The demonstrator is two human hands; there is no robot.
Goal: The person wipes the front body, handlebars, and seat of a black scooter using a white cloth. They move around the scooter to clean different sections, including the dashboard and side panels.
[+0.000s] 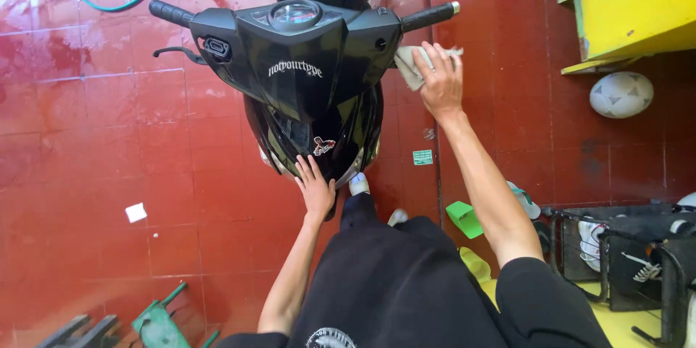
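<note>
I am wiping down the black scooter [312, 87] with a pale grey cloth [412, 65], which my right hand [440, 81] is grasping bunched in its fingers and pressing against the right side of the front cowl, just under the right handlebar grip [429, 16]. My left hand [315, 187] is lying open and flat, holding nothing, on the lower nose of the front panel beside a small sticker [324, 146], bracing me as I am leaning over the scooter.

To do this well, I judge that I should be keeping the cloth spread under my palm rather than wadded, so more of it is meeting the glossy plastic, and working in short overlapping strokes along the panel's curve. The red tiled floor [109, 138] is looking wet and shiny, so I am keeping my white-shoed foot [358, 184] planted and my weight on the left hand, steadying the scooter against tipping.
</note>
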